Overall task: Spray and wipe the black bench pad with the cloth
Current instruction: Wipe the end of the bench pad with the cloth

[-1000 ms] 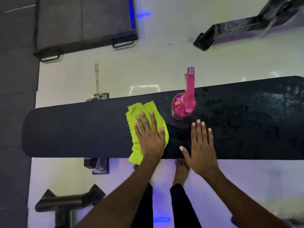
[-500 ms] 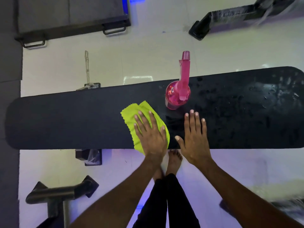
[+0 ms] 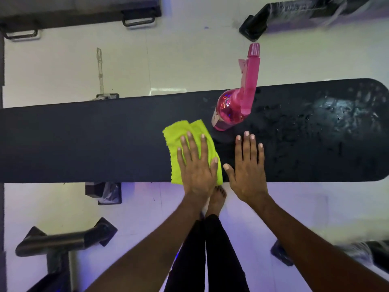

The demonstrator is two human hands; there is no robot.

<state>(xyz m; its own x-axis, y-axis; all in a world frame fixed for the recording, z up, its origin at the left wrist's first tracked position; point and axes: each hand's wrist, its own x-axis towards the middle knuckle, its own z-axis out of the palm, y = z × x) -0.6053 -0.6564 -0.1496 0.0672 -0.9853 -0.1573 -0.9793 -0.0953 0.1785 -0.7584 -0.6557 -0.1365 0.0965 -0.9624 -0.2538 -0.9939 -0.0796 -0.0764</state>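
Note:
The long black bench pad (image 3: 94,142) runs left to right across the view. Its right part is wet with spray droplets (image 3: 328,114). A yellow-green cloth (image 3: 179,131) lies on the pad near the middle. My left hand (image 3: 197,165) presses flat on the cloth with fingers spread. My right hand (image 3: 248,167) rests flat on the bare pad just right of the cloth, holding nothing. A pink spray bottle (image 3: 233,110) stands on the pad's far side, just beyond my right fingertips, its nozzle pointing away.
White tiled floor lies on both sides of the bench. Black metal frame parts sit at the top left (image 3: 136,20), top right (image 3: 273,20) and bottom left (image 3: 63,241). My bare feet (image 3: 216,199) and legs stand against the pad's near edge.
My left hand has drawn the cloth from the pad's far edge toward the near edge. The view has shifted right, so the pad's right end now shows. The bottle has stayed put.

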